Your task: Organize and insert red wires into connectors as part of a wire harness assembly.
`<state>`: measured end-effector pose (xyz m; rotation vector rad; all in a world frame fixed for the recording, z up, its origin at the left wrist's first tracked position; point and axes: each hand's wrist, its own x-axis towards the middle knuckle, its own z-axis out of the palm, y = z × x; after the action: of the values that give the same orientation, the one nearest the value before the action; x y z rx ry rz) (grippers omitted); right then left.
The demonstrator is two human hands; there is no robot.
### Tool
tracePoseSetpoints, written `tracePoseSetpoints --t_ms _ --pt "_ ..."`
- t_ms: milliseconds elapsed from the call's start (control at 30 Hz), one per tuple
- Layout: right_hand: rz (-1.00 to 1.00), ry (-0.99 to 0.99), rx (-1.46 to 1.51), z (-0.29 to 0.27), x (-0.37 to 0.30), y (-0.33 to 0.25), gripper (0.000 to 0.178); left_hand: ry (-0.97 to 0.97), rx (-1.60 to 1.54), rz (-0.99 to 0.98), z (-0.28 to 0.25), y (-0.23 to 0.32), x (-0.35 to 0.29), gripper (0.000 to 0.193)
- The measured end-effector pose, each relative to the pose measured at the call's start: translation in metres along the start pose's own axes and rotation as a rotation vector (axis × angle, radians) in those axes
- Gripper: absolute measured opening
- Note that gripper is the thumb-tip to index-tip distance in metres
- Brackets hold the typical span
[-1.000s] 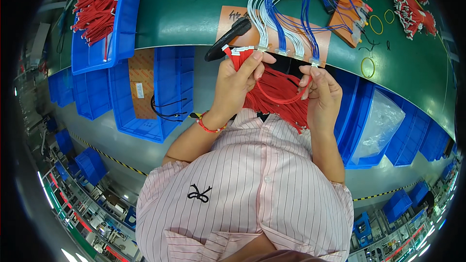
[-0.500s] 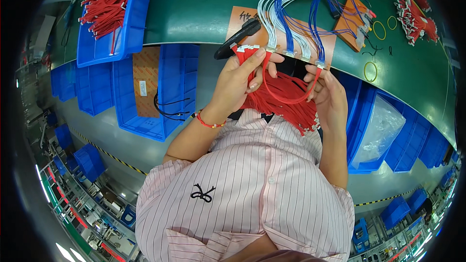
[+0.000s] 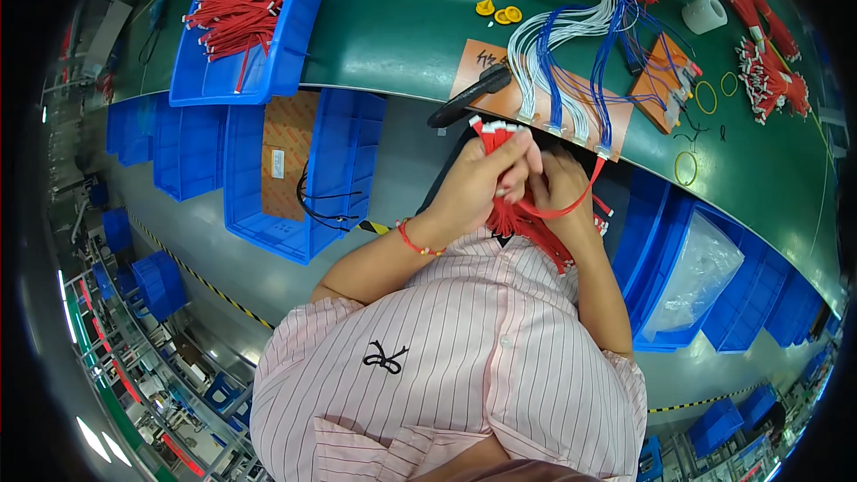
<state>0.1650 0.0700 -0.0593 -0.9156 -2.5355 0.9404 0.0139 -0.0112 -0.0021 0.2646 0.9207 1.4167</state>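
Note:
My left hand (image 3: 482, 177) is closed around a bundle of red cables (image 3: 490, 139), whose white connectors stick up above the thumb. Close beside it, my right hand (image 3: 569, 192) is bent over the red cables in my lap (image 3: 546, 241). Its fingers are curled and partly hidden, so what they grip cannot be seen. One red cable (image 3: 589, 189) loops up to the rightmost connector (image 3: 603, 153) on the edge of an orange-brown board (image 3: 464, 80). White and blue wires (image 3: 528, 62) run from that edge's connectors across the green table.
A black handle-like object (image 3: 469, 96) lies across the board's left corner. The blue bin (image 3: 214, 85) at left holds red cables. Yellow caps (image 3: 509, 15), a white roll (image 3: 704, 13), an orange block (image 3: 659, 85) and red cable bundles (image 3: 768, 89) lie on the table (image 3: 393, 27).
My right hand has left the rightmost connector and moved down and left, close to my left hand. The red cable stays at that connector. The whole view has shifted slightly.

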Motion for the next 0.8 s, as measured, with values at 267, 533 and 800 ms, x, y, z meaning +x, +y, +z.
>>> tracePoseSetpoints --t_ms 267,533,800 --pt "0.144 0.145 0.559 -0.002 -0.012 0.005 0.012 -0.302 -0.233 -0.531 -0.006 -0.024 -0.05 0.04" --pt "0.054 0.246 0.579 -0.026 -0.022 -0.026 0.004 0.185 0.073 0.005 -0.009 -0.002 -0.035 0.036" --pt "-0.125 0.213 0.373 -0.026 -0.022 -0.038 0.012 0.107 0.186 0.092 0.004 -0.007 -0.017 0.038"
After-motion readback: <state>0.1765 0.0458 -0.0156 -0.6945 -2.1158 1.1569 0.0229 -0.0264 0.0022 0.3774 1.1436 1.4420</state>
